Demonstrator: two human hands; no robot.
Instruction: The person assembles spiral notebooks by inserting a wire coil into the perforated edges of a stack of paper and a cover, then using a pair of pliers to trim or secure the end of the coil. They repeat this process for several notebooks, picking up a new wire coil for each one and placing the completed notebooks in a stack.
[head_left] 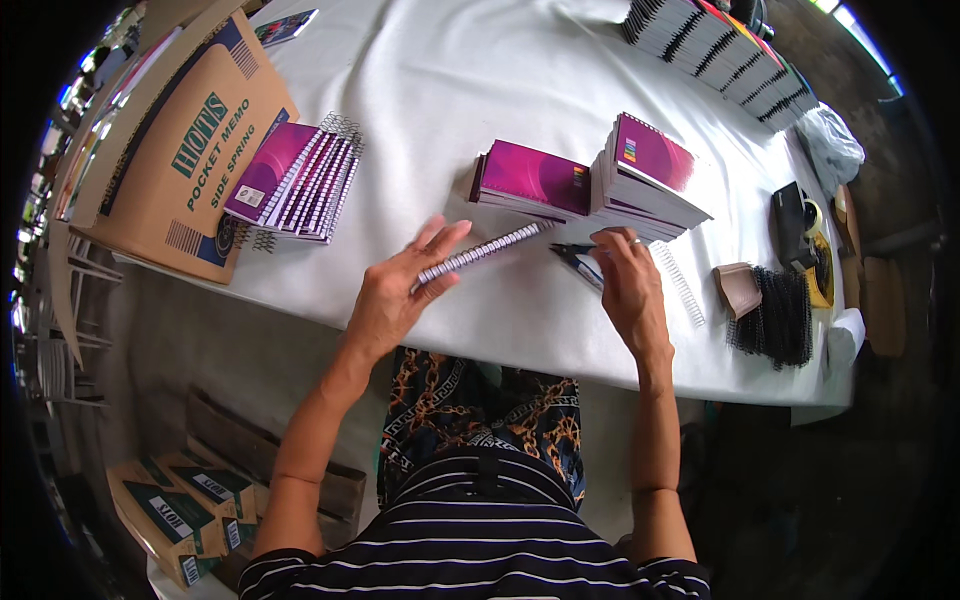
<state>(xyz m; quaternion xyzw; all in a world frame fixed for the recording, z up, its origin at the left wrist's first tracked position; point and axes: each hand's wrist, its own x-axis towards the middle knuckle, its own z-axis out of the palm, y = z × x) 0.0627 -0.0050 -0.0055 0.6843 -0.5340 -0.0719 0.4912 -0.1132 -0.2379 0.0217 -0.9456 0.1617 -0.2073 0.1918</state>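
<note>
My left hand (393,292) holds a small spiral notebook (487,252) on edge, its coil-bound spine facing up and its far end pointing right. The thumb and fingers close around its near end. To the right, my right hand (635,297) has its fingers curled over a pair of dark pliers (576,262), whose jaws point left toward the notebook; the handles are partly hidden under the fingers. A loose light-coloured wire coil (678,284) lies just right of that hand. Beyond both hands stand a low stack of purple memo covers (535,180) and a taller stack of purple-covered pads (652,165).
At left, coil-bound purple notebooks (295,185) lean beside an open cardboard box (200,150). A bundle of black coils (783,318), a yellow tape roll (820,262) and a plastic bag (830,147) lie at right. Stacked bound books (715,58) stand far right. Cartons (185,510) sit below the table.
</note>
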